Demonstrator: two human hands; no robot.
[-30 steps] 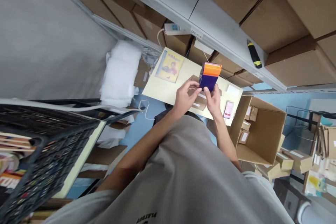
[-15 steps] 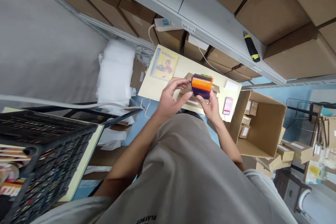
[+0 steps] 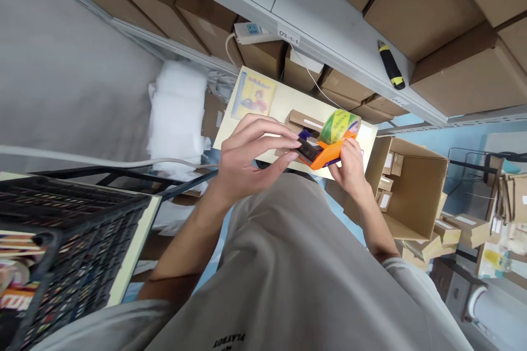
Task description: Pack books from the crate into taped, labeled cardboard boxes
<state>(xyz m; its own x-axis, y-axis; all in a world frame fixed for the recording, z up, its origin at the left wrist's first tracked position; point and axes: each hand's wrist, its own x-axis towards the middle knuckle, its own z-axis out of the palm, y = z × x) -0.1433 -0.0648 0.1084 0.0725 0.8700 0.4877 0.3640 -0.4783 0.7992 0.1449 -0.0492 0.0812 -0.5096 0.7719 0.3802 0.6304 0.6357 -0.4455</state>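
Note:
An orange and dark purple tape dispenser (image 3: 328, 154) with a green and yellow tape roll (image 3: 338, 126) is held up in my right hand (image 3: 353, 165), whose fingers wrap round its right side. My left hand (image 3: 255, 154) has its fingers stretched out, the tips at the dispenser's dark front end. Behind the dispenser, flat brown cardboard (image 3: 302, 119) with a white label lies on the pale yellow table (image 3: 284, 100), partly hidden by my hands. A yellow picture book (image 3: 256, 97) is on the table's left end.
An open cardboard box (image 3: 415, 189) with small boxes stands at the right. Above the table runs a grey shelf (image 3: 321, 22) with a black and yellow cutter (image 3: 391, 66). A black crate (image 3: 90, 252) is at lower left, white wrapping (image 3: 177, 115) behind it.
The dispenser has turned and moved right, so its green tape roll now shows. My left hand has come nearer the camera with fingers straighter. My right hand has moved right, covering most of the phone.

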